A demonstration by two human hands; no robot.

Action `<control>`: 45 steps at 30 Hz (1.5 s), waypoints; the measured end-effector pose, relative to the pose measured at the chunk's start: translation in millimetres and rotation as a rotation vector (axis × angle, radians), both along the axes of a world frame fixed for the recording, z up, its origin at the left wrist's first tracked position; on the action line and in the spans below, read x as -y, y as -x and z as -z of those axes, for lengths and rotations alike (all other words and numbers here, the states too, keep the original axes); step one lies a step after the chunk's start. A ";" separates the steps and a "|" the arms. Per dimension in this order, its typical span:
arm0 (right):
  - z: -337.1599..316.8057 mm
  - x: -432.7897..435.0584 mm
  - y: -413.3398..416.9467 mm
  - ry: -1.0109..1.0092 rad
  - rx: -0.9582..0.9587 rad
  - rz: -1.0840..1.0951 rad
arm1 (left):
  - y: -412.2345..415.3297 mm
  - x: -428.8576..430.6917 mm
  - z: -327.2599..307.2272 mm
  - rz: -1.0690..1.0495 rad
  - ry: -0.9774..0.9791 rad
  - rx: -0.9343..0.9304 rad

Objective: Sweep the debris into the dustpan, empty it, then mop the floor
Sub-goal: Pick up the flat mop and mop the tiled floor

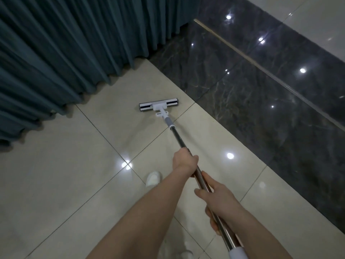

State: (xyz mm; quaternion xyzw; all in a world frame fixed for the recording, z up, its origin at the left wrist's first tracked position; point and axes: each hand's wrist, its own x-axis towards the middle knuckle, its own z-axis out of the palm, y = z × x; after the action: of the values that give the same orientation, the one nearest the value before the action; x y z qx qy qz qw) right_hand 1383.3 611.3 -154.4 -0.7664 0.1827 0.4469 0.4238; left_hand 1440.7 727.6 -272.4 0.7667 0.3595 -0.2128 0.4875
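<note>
A mop with a flat white and dark head [158, 105] lies on the cream floor tiles [65, 165], close to the dark marble strip. Its metal handle [177, 136] runs back toward me. My left hand [184, 159] grips the handle higher up, fingers curled round it. My right hand [216, 199] grips the same handle nearer to me, just above the white end grip [238, 252]. No dustpan, broom or debris is in view.
Teal curtains [65, 53] hang along the left and reach the floor. A glossy dark marble band [261, 90] with a brass strip [242, 53] crosses the right side. My white shoe [153, 178] stands on the tiles below my left hand.
</note>
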 end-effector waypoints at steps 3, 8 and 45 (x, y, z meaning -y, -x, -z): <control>19.0 -35.4 -64.5 -0.006 -0.015 0.009 | -66.5 -38.0 8.8 0.010 0.000 0.000; 50.0 -105.9 -181.3 -0.039 -0.019 0.013 | -187.3 -107.4 37.9 0.046 -0.042 0.013; 1.4 189.2 131.0 0.212 0.065 -0.673 | 165.6 180.4 -4.2 -0.111 0.085 -0.150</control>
State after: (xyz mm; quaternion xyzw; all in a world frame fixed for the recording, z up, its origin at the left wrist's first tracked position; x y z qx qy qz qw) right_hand 1252.4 422.1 -155.8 -0.8373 -0.0483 0.5152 0.1766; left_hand 1275.1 547.2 -268.2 0.7061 0.4276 -0.2572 0.5024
